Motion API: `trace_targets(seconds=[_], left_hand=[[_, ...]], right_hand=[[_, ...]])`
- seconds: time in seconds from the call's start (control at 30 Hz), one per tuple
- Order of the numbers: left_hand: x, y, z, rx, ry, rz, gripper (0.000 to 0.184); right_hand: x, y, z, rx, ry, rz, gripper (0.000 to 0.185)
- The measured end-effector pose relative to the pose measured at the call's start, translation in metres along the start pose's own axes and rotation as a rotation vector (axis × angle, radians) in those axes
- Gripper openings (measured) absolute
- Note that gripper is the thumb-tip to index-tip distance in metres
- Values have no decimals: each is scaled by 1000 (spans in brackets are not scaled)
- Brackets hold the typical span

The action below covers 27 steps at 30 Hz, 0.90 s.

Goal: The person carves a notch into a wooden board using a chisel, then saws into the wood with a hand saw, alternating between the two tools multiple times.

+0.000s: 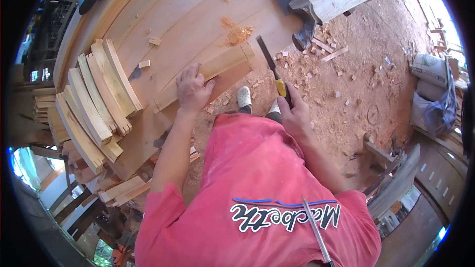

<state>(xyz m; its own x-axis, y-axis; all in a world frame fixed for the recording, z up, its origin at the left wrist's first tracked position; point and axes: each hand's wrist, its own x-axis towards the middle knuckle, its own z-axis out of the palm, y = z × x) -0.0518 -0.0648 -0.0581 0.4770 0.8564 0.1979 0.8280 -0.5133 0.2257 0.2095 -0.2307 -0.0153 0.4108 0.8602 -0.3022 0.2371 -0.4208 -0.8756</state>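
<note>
My left hand [193, 89] lies on a curved wooden piece [222, 64] near the bench's edge, its fingers spread over the top. In my right hand [294, 109] is a chisel [267, 54] with a yellow and black handle; its blade points up and away from me, to the right of the wooden piece and apart from it. A small heap of shavings [239, 35] sits on the bench just beyond the piece.
Several curved slats [94, 94] are stacked on the bench [188, 15] at the left. A handsaw [302, 12] lies at the far edge, its handle overhanging. Wood scraps and chips cover the floor [356, 84] at the right. Sacks [430, 71] stand at the far right.
</note>
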Motion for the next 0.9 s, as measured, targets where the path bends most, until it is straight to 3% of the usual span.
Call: trace_targets(seconds=[0.03,0.1,0.27,0.37,0.43,0.53,0.7,0.77,0.9], left_hand=[[-1,0,5,16,-6,-26,43],[-1,4,5,26,-11,-64,45],[-2,6,9,61,-32,-106,46],[-3,5,12,100,-31,-98,49],[0,9,8,114,-40,-116,51],[17,19,-6,100,-85,-144,56],[60,24,4,23,-129,-114,64],[70,28,12,-7,-184,-337,68],[70,29,8,-13,-258,-392,70]], right_hand=[[1,-6,2,-13,-3,-12,47],[-2,-23,6,-70,137,-380,47],[17,0,16,-41,114,-406,45],[26,2,9,-280,-69,-225,44],[16,-2,3,83,-40,-73,38],[7,-3,-12,244,-157,48,40],[10,38,-16,219,-150,110,41],[9,37,-13,241,-166,47,43],[12,47,-3,160,-191,9,43]])
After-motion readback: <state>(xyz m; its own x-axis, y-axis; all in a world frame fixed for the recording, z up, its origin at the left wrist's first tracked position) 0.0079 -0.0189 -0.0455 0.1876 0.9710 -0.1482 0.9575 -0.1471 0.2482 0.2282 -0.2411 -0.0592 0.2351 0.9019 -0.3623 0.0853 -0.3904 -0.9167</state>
